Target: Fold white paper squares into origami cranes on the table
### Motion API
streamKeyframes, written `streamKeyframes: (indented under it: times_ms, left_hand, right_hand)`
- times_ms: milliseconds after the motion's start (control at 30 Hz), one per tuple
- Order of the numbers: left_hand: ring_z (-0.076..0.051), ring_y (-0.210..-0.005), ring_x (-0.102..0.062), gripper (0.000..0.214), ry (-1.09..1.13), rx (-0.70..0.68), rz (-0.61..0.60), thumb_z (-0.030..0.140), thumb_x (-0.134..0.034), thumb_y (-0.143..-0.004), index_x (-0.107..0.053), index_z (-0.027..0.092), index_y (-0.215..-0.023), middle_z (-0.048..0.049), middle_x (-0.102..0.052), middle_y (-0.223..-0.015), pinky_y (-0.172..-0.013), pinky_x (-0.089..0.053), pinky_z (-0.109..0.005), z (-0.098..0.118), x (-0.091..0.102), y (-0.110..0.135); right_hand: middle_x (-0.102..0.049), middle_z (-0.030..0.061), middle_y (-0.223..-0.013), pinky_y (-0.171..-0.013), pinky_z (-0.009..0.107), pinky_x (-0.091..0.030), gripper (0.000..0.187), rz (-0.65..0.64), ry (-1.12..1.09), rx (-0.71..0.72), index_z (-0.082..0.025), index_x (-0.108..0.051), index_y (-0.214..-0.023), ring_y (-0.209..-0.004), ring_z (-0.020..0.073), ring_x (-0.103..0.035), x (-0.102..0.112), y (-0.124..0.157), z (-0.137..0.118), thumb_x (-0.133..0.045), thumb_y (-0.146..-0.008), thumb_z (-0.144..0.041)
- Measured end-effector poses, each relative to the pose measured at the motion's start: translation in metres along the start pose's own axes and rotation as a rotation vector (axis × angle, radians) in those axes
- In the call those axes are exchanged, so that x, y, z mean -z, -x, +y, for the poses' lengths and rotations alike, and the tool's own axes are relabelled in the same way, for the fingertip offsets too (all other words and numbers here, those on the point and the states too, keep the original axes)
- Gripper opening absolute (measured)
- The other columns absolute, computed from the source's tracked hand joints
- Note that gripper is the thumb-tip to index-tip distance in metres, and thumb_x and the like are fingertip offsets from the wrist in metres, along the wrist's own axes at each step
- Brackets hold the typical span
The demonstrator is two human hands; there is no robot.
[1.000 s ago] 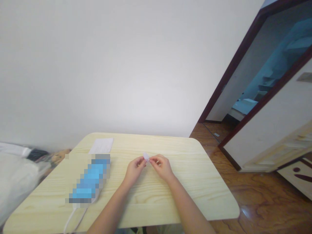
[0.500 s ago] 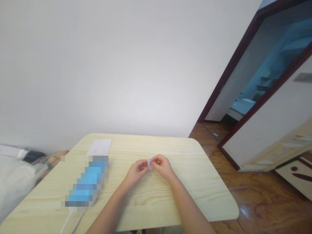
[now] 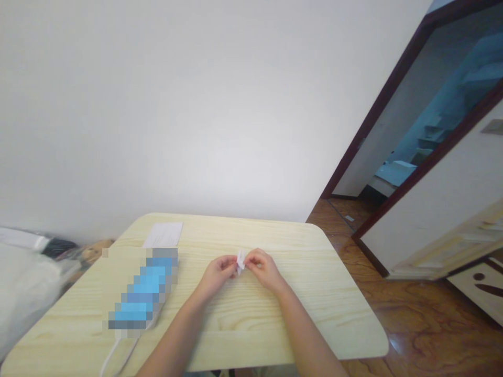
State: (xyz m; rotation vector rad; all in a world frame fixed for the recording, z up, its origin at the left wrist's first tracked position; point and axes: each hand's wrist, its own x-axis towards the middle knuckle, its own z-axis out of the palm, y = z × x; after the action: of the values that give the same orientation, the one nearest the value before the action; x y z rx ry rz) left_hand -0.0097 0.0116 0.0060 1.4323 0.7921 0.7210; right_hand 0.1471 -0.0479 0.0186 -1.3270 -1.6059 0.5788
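A small folded piece of white paper (image 3: 240, 261) is held between my two hands, over the middle of the light wooden table (image 3: 251, 330). From the left, my left hand (image 3: 215, 276) pinches it between thumb and fingers. My right hand (image 3: 265, 270) grips its right side with thumb and forefinger, the other fingers curled. Several thin flaps or layers of the paper show between the fingertips, though its exact shape is too small to make out.
A white sheet of paper (image 3: 164, 234) lies at the table's back left. In front of it is a blurred-out blue device (image 3: 143, 290) with a white cable (image 3: 110, 356). Behind stands a white wall (image 3: 236, 104); a dark-framed doorway (image 3: 377, 110) is on the right.
The white paper now looks wider and more spread, with flaps apart. My left fingers have shifted slightly left on it. The view has tilted a little.
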Motion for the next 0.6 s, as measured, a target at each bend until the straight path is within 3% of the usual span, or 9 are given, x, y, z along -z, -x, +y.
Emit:
streamKeyframes:
  times_ms: [233,400,500,600]
  left_hand:
    - [-0.017,-0.073,-0.059,0.032,0.073,0.066,-0.017,0.038,-0.058,-0.068,-0.065,0.014,-0.087,-0.0067,-0.067,-0.084,-0.061,-0.045,-0.023,0.003,0.001,0.002]
    - [-0.015,-0.060,-0.058,0.034,0.031,0.046,0.028,0.041,-0.065,-0.061,-0.065,0.012,-0.079,-0.0042,-0.066,-0.067,-0.055,-0.043,-0.023,-0.006,0.002,-0.002]
    - [-0.014,-0.059,-0.057,0.031,0.037,0.013,0.043,0.039,-0.065,-0.063,-0.065,0.012,-0.079,-0.0037,-0.066,-0.067,-0.055,-0.043,-0.023,-0.009,0.003,-0.004]
    - [-0.014,-0.057,-0.058,0.032,0.034,-0.007,0.059,0.039,-0.065,-0.062,-0.065,0.012,-0.079,-0.0037,-0.067,-0.067,-0.055,-0.043,-0.024,-0.008,0.002,-0.004]
  right_hand:
    - [-0.057,0.0021,-0.078,-0.072,0.027,-0.042,0.011,-0.031,0.080,0.049,-0.022,-0.064,-0.076,-0.078,0.0143,-0.053,0.001,0.001,0.000,-0.055,-0.077,-0.016]
    - [-0.059,0.0023,-0.080,-0.070,0.026,-0.043,0.010,-0.052,0.046,0.024,-0.021,-0.065,-0.073,-0.077,0.0137,-0.054,0.001,0.003,-0.001,-0.057,-0.075,-0.017]
    - [-0.061,0.0022,-0.077,-0.065,0.025,-0.044,0.007,-0.034,-0.024,-0.081,-0.020,-0.064,-0.075,-0.073,0.0136,-0.056,0.000,0.003,0.001,-0.058,-0.074,-0.021]
    - [-0.063,0.0026,-0.074,-0.059,0.024,-0.044,0.015,0.021,-0.080,-0.232,-0.017,-0.063,-0.082,-0.067,0.0134,-0.057,-0.004,0.002,0.005,-0.060,-0.072,-0.027]
